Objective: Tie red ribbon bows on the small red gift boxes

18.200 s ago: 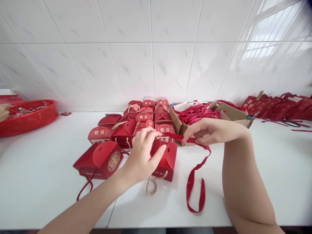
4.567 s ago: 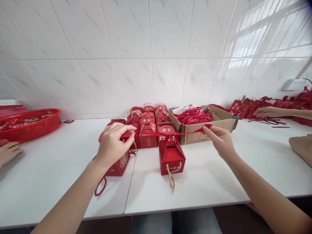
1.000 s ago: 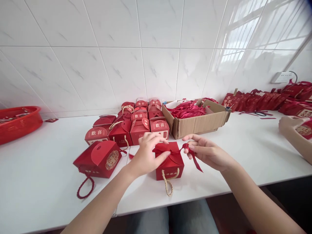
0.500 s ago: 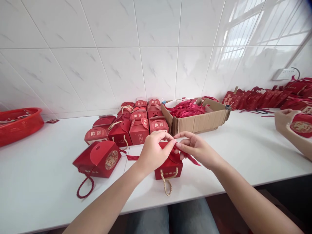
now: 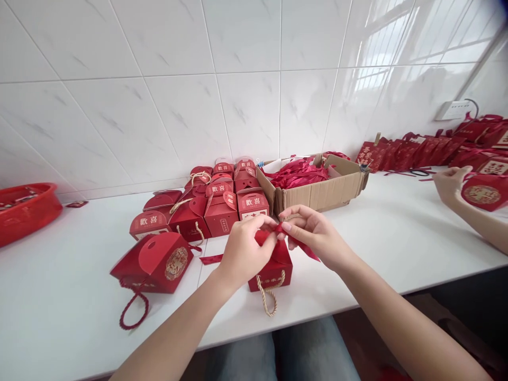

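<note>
Both my hands meet above a small red gift box [image 5: 273,270] that stands near the table's front edge. A twisted gold cord loop [image 5: 270,304] hangs from its front side. My left hand [image 5: 250,243] pinches a dark red ribbon [image 5: 307,251] between thumb and fingertips. Opposite it, my right hand [image 5: 311,233] grips the same ribbon at a small fold or loop over the box top. One ribbon end sticks out right below my right hand, another lies left of my left wrist. My fingers hide much of the box top.
Left of me lies a larger red box [image 5: 159,262] with a dark red cord. Stacked red boxes [image 5: 218,201] stand behind, beside a cardboard carton [image 5: 317,193] of ribbons. A red basin [image 5: 27,211] sits far left. At right, another person's hand [image 5: 450,185] is by a red box [image 5: 486,190].
My fingertips have drawn the ribbon into a tighter fold above the box. The view has shifted slightly. The other person's hand has moved little.
</note>
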`<state>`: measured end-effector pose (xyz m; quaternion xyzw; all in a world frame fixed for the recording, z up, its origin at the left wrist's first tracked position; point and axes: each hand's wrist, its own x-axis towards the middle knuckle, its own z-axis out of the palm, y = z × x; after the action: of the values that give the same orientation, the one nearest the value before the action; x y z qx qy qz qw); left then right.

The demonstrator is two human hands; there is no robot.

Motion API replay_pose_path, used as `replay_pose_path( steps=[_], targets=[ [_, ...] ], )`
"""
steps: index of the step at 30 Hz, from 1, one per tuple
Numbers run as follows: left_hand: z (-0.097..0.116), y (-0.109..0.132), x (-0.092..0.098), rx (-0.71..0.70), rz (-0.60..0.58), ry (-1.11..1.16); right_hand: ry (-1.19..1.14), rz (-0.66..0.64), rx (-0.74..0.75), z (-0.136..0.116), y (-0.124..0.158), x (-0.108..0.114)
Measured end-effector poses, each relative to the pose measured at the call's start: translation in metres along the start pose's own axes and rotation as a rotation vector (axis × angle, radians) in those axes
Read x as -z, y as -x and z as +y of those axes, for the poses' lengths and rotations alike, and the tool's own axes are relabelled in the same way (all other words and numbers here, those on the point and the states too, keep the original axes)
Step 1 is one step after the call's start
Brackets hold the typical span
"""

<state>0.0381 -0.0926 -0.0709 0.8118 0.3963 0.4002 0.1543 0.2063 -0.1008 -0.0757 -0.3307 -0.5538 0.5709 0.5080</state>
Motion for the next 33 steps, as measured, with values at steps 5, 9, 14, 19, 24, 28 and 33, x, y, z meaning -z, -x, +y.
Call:
replay_pose_path(
  steps=[5, 9, 14, 19, 24, 28, 33],
  targets=[
    [-0.009, -0.004, 0.004, -0.087, 0.174, -0.173, 0.088, -0.016, -0.068, 0.002, 0.004, 0.01],
    [-0.013, -0.006, 0.01, -0.392, 0.237, -0.409, 0.275, -0.106, -0.152, 0.011, 0.0, 0.012],
    [-0.022, -0.011, 0.019, -0.779, 0.313, -0.722, 0.335, -0.238, -0.121, 0.017, -0.009, 0.004],
    [-0.025, -0.01, 0.032, -0.694, 0.186, -0.683, 0.297, -0.108, -0.124, 0.023, -0.01, 0.001],
    [-0.025, 0.011, 0.045, -0.033, 0.038, -0.261, 0.381, -0.012, 0.014, 0.028, -0.007, -0.002],
    [-0.042, 0.029, 0.042, 0.357, -0.141, -0.114, 0.245, -0.108, 0.014, 0.029, -0.006, -0.007],
    [-0.056, 0.033, 0.034, 0.531, -0.309, 0.2, 0.198, -0.132, -0.105, 0.024, -0.004, -0.002]
  ],
)
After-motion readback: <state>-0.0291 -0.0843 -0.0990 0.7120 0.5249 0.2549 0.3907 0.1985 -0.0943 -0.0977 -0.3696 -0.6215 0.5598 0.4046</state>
